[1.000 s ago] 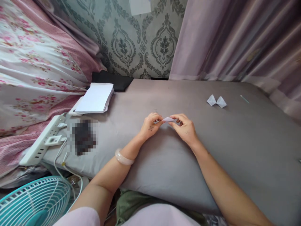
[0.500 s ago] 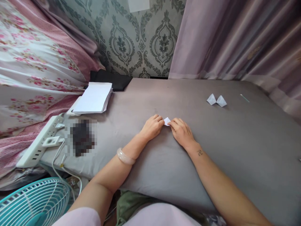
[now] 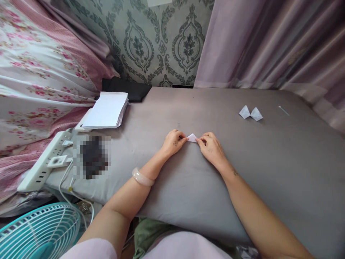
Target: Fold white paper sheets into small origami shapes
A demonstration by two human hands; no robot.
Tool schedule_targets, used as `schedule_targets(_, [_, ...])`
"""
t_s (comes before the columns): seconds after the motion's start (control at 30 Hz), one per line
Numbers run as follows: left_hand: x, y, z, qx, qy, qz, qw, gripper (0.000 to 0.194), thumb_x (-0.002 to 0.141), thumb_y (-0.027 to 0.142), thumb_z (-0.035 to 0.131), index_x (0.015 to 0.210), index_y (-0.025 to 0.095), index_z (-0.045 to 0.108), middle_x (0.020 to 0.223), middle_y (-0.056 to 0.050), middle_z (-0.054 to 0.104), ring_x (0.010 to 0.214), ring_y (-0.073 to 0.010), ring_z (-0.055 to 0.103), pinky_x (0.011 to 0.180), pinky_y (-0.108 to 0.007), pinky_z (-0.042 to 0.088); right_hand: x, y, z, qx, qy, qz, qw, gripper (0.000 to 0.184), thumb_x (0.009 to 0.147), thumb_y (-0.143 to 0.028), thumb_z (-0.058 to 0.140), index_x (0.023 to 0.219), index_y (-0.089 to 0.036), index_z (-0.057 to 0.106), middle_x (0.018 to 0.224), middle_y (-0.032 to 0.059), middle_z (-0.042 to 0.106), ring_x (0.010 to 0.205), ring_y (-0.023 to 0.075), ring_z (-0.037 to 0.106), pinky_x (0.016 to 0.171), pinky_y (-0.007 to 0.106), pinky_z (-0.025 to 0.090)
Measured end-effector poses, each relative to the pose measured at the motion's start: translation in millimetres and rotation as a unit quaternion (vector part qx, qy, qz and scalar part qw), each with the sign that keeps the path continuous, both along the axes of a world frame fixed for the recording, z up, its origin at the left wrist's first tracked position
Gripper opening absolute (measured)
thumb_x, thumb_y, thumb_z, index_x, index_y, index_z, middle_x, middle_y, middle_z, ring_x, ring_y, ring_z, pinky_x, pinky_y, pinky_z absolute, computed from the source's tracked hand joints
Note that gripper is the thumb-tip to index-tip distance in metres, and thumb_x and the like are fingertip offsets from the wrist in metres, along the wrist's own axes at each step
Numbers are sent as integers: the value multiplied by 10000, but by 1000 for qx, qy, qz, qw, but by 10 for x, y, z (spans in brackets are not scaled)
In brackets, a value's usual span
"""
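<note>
Between my two hands, over the middle of the grey-covered table [image 3: 161, 104], is a small piece of folded white paper [image 3: 192, 138], now triangular with its peak pointing away from me. My left hand [image 3: 174, 141] pinches its left corner between thumb and fingers. The right corner is pinched by my right hand [image 3: 211, 145] in the same way. Farther off to the right, two folded white paper shapes [image 3: 244, 112] stand side by side with pointed tops. A pale bangle [image 3: 142, 177] circles my left wrist.
A stack of white paper [image 3: 105, 109] lies at the back left, by a black flat item [image 3: 129, 89]. Along the left edge runs a power strip [image 3: 44, 162] with cables, near a blurred dark object [image 3: 94, 157]. A cotton swab [image 3: 284, 110] lies far right; a turquoise fan [image 3: 40, 230] stands lower left.
The folded paper shows as a wider, flatter triangle than before. Both hands have turned slightly, thumbs now at its two corners. The view has shifted a little.
</note>
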State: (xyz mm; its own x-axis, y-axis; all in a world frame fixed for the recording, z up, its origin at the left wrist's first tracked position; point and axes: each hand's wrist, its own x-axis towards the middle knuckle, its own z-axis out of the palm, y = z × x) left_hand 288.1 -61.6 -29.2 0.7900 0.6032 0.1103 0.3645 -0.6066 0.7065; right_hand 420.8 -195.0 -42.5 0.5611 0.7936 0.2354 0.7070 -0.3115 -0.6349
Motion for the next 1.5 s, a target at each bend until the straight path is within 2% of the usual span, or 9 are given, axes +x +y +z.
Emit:
schedule_targets(0.2, [-1,1,14,-6,1,1,1000,130,812,266,605,783,161,677,813,-57,596,719,-156,541,744,-315,450,-2,43,-33,-20,-28,-12,999,285,877,-384,486,720,-199,637,925,91,579,678,171,559,723,357,473])
schedule_targets(0.4, [38,0,-12,0,14,10,1000,141,817,252,596,796,154,695,822,-81,595,759,-184,543,788,-351,450,-7,79,-36,-42,-55,-26,997,263,865,-358,488,711,-194,624,935,108,563,760,204,576,737,368,472])
schedule_targets(0.63, [72,4,-102,56,14,35,998,149,790,271,632,802,150,718,887,-109,557,947,-255,509,903,-413,402,19,117,4,-77,-43,-29,996,246,848,-358,523,694,-189,613,945,121,567,808,225,585,778,383,470])
schedule_targets(0.97, [71,-11,-91,49,60,35,996,159,816,292,587,801,158,670,942,-104,552,960,-245,490,915,-393,409,61,97,108,-141,-51,-18,989,276,871,-395,507,722,-176,584,974,110,573,789,213,594,742,354,451])
schedule_targets(1.07, [67,-40,-82,69,53,23,996,129,834,252,554,882,156,625,968,-103,550,950,-239,481,903,-387,414,72,102,106,-146,-51,-15,988,292,872,-412,510,715,-177,585,966,97,573,800,205,593,743,333,443])
schedule_targets(1.17, [69,-66,-86,107,0,-41,993,201,846,129,458,1003,168,578,1029,-93,555,967,-217,478,908,-361,414,89,110,84,-138,-43,-13,989,304,861,-430,530,693,-182,587,941,91,575,802,201,589,745,325,441])
schedule_targets(1.3, [80,-65,-108,130,-24,-151,980,371,840,26,327,1048,172,596,1029,-85,590,944,-193,505,892,-320,431,144,88,37,-105,-15,-21,994,294,823,-439,576,673,-187,600,904,84,589,809,202,589,762,333,451])
schedule_targets(1.37, [86,-51,-120,132,-24,-158,978,394,838,24,325,1060,166,618,1039,-89,601,954,-195,519,896,-317,438,181,50,11,-62,20,-32,997,240,806,-408,587,713,-190,623,873,70,611,779,191,597,761,334,463])
schedule_targets(1.5, [97,-22,-144,122,-24,-153,980,388,834,32,359,1021,164,672,1033,-86,619,966,-199,542,901,-315,447,147,-39,15,56,92,-55,993,206,850,-292,484,941,-188,636,832,47,667,718,171,622,739,334,494])
